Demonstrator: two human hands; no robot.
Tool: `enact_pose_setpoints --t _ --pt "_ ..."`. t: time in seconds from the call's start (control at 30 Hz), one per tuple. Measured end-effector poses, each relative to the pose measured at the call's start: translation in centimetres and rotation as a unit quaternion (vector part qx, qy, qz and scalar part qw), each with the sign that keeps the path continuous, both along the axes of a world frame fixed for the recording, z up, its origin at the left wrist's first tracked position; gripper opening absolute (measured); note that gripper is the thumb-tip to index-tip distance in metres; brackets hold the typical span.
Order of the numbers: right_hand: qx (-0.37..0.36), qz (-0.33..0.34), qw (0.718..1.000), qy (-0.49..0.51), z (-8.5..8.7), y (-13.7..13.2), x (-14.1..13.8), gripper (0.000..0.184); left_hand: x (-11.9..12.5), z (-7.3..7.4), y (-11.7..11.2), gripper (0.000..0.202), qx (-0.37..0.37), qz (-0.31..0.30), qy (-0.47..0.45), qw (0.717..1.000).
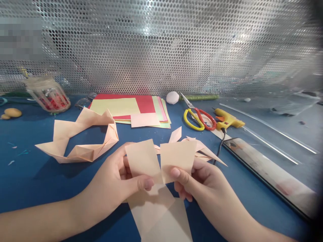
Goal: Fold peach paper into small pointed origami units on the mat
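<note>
My left hand (pixel 126 174) pinches a small pale peach sheet of paper (pixel 141 158) between thumb and fingers. A second paper piece (pixel 178 156) of the same colour is gripped in my right hand (pixel 194 181), its thumb lying across the front. The two pieces are side by side, edges almost meeting. Below them more peach sheets (pixel 166 222) overlap on the blue table. Behind my right hand lies a folded pointed paper shape (pixel 202 148), partly hidden. To the left stands a ring of joined folded peach paper (pixel 63 134).
Coloured paper sheets (pixel 116 106) are stacked at the back. Scissors (pixel 199 116) with yellow and red handles and a yellow glue gun (pixel 229 119) lie at the right. A phone (pixel 267 174) and clear sticks (pixel 272 144) are further right. A tilted glass jar (pixel 49 95) is back left.
</note>
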State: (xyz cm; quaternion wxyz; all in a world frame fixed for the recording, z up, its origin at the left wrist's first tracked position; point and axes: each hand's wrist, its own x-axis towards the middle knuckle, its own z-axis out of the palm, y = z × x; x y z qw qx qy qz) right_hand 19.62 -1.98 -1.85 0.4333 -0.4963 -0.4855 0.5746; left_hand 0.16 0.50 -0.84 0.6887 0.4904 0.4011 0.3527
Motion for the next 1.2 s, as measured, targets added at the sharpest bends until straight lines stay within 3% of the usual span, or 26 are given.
enact_pose_setpoints --t 0.37,0.6,0.73,0.87,1.07,1.2 --pt "0.01 0.0 1.0 0.002 0.1 0.1 -0.1 0.043 0.0 -0.2 0.1 0.036 0.026 0.013 0.02 0.999" --pt "0.003 -0.073 0.997 0.008 -0.4 0.1 0.4 0.044 0.1 0.0 0.3 0.039 0.037 0.002 0.023 0.999" --pt "0.011 -0.018 0.999 0.05 -0.3 -0.2 0.0 0.036 -0.1 0.1 0.0 0.049 0.028 -0.015 0.027 0.999" --pt "-0.004 0.062 0.997 0.046 -0.1 -0.4 -0.4 0.04 -0.3 0.4 -0.3 0.047 0.022 -0.043 0.021 0.999" --pt "-0.006 0.094 0.995 0.007 -0.1 -0.9 -0.5 0.051 -0.1 1.2 -0.3 0.025 0.011 -0.15 0.029 0.988" --pt "0.025 0.092 0.994 -0.054 -0.3 -1.2 -0.3 0.061 -0.2 1.2 -0.5 0.014 0.059 -0.126 0.067 0.988"
